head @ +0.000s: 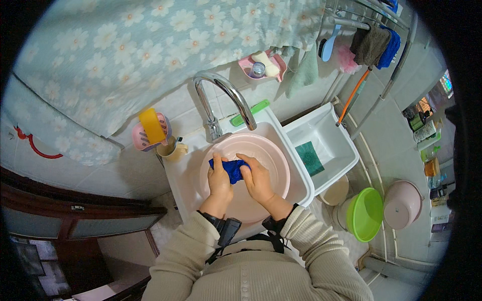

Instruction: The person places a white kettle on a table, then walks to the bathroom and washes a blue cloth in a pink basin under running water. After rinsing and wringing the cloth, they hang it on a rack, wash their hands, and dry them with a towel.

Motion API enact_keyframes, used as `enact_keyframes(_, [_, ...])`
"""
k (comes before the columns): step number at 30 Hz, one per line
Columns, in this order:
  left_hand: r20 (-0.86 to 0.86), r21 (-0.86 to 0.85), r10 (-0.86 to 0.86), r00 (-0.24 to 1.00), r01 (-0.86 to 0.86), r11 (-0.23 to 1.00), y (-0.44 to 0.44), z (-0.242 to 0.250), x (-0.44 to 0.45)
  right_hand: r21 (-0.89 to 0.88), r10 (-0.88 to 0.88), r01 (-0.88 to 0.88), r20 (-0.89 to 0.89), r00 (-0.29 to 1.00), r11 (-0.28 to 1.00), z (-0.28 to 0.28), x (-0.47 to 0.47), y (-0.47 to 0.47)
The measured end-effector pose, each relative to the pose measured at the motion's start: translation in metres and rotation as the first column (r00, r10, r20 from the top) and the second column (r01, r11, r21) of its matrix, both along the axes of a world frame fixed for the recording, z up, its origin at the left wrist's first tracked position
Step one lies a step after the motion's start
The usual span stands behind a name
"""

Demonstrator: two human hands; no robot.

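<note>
A wet-looking dark blue cloth (pixel 233 170) is bunched between my two hands, above a pink plastic basin (pixel 285 177). My left hand (pixel 219 180) grips its left end, thumb pointing up. On the right side of the cloth, my right hand (pixel 257 180) pinches it between thumb and fingers. The basin stands in a white sink (pixel 307 180) and seems to hold some water. Above the basin's far side arches a chrome faucet (pixel 226 88). Both wrists wear black bands.
Behind the sink lies a green-handled brush or scraper (pixel 250 113). A beige mug (pixel 174 150) and a pink soap dish with a yellow sponge (pixel 152 126) are at the left. A white tub (pixel 335 158) with a green mesh pad adjoins the sink's right side.
</note>
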State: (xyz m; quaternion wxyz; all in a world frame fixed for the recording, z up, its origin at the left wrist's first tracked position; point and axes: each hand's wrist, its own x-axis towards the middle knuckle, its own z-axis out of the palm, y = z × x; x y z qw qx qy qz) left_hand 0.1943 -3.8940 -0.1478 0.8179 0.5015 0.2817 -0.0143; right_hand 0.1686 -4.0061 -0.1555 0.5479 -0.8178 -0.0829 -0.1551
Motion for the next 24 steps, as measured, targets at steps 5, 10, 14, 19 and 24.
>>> enact_keyframes(5, [0.188,0.085,-0.047,0.981,0.031,0.996,-0.006,0.006,0.008,0.145,-0.044,0.088,-0.285,0.957,0.985,-0.005,0.008,0.004])
enact_keyframes(10, [0.249,0.211,-0.220,0.943,0.169,0.963,-0.007,0.018,0.012,0.447,0.192,0.091,-0.548,0.814,0.890,-0.005,0.011,-0.001])
enact_keyframes(14, [0.227,0.391,-0.415,0.881,0.308,0.867,-0.002,0.025,0.012,0.631,0.383,0.202,-0.661,0.645,0.749,0.003,0.007,-0.001])
enact_keyframes(19, [0.283,0.552,-0.577,0.766,0.362,0.751,0.001,0.026,0.014,0.771,0.639,0.279,-0.633,0.437,0.573,0.008,0.008,-0.007])
enact_keyframes(24, [0.249,0.547,-0.696,0.673,0.495,0.675,0.003,0.033,0.013,0.824,0.762,0.256,-0.566,0.315,0.506,0.000,0.008,-0.012])
